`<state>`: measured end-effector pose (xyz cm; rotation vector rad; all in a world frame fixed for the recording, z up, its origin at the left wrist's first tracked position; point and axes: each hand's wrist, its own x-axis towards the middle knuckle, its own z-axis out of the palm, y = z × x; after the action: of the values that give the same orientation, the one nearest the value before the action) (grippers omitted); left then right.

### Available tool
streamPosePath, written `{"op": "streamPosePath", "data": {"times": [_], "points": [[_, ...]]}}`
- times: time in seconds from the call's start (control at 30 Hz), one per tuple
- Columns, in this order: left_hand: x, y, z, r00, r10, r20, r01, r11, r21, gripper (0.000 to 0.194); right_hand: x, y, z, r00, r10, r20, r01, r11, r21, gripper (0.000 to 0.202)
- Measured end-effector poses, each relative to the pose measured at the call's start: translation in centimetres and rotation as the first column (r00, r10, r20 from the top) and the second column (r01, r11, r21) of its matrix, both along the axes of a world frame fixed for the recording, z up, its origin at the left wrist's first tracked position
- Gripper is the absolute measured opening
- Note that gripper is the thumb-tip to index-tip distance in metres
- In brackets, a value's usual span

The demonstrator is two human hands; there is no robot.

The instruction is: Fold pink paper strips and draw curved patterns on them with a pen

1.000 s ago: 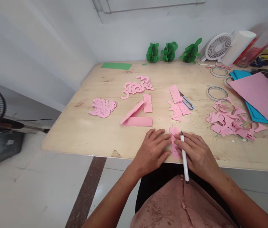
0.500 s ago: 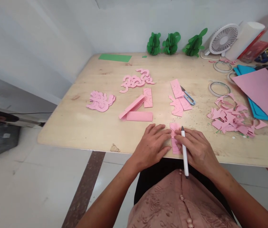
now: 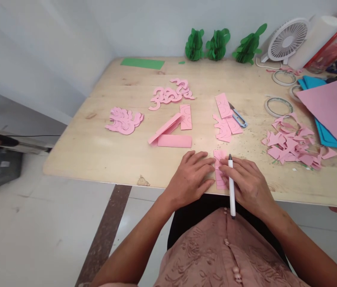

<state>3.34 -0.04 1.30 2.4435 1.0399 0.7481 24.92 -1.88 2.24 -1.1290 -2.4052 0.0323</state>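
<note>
A pink paper strip (image 3: 220, 182) with drawn curved lines lies at the table's front edge between my two hands. My left hand (image 3: 191, 175) rests on the table, fingers stretched out, its fingertips at the strip's left edge. With a white marker pen (image 3: 232, 189) held between its fingers, my right hand (image 3: 247, 177) touches the strip's right side. The pen's dark tip points away from me, off the paper. Beyond the hands lie folded pink strips (image 3: 174, 141) and marked pink pieces (image 3: 222, 105) beside small blue-handled snips (image 3: 239, 118).
Wavy pink cutouts (image 3: 123, 121) lie at left, more curved cutouts (image 3: 168, 95) farther back. Pink scraps (image 3: 294, 145) are heaped at right near tape rolls (image 3: 279, 107) and pink sheet (image 3: 332, 109). Green paper figures (image 3: 217, 46) and a white fan (image 3: 288, 42) stand along the wall.
The view has shifted slightly, so the table things sit a little higher in the picture. Both hands, the marker pen and the strip keep about the same places relative to one another.
</note>
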Motion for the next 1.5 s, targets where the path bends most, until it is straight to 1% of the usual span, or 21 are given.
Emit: {"op": "streamPosePath", "data": {"times": [0.13,0.33,0.73,0.87,1.13,1.23,1.33,1.5], "points": [[0.05,-0.01,-0.02,1.000,-0.001,-0.009,0.001,1.000,0.005,0.015,0.03,-0.06,0.01,1.000,-0.011,0.018,0.011,1.000,-0.006,0.028],[0.08,-0.01,0.02,1.000,0.003,-0.017,-0.003,1.000,-0.007,0.016,-0.02,-0.06,0.01,1.000,-0.017,0.018,0.017,0.999,-0.037,0.032],[0.13,-0.13,0.07,1.000,0.007,-0.015,-0.007,1.000,0.001,0.016,-0.30,-0.08,0.14,0.999,-0.032,0.036,0.032,0.999,0.008,0.027],[0.16,-0.14,0.17,1.000,0.005,-0.018,-0.005,1.000,-0.006,0.018,-0.23,-0.08,0.01,0.999,-0.028,0.014,0.029,1.000,-0.009,0.029],[0.32,-0.27,0.13,0.999,0.012,-0.045,-0.010,0.998,0.057,0.021,-0.10,-0.08,-0.22,1.000,-0.026,-0.006,0.026,1.000,-0.005,0.031],[0.48,-0.26,0.34,0.998,0.013,-0.063,-0.009,0.998,0.068,0.024,-0.04,-0.06,-0.34,1.000,-0.025,0.000,0.025,1.000,0.008,0.032],[0.70,-0.21,0.58,0.996,0.008,-0.094,-0.001,0.997,0.074,0.031,-0.01,-0.06,-0.48,1.000,-0.026,-0.002,0.026,0.999,0.021,0.035],[0.94,-0.14,0.67,0.988,0.001,-0.152,0.011,0.997,0.077,0.037,-0.05,-0.09,-0.54,1.000,-0.021,-0.004,0.021,0.999,0.034,0.032]]}}
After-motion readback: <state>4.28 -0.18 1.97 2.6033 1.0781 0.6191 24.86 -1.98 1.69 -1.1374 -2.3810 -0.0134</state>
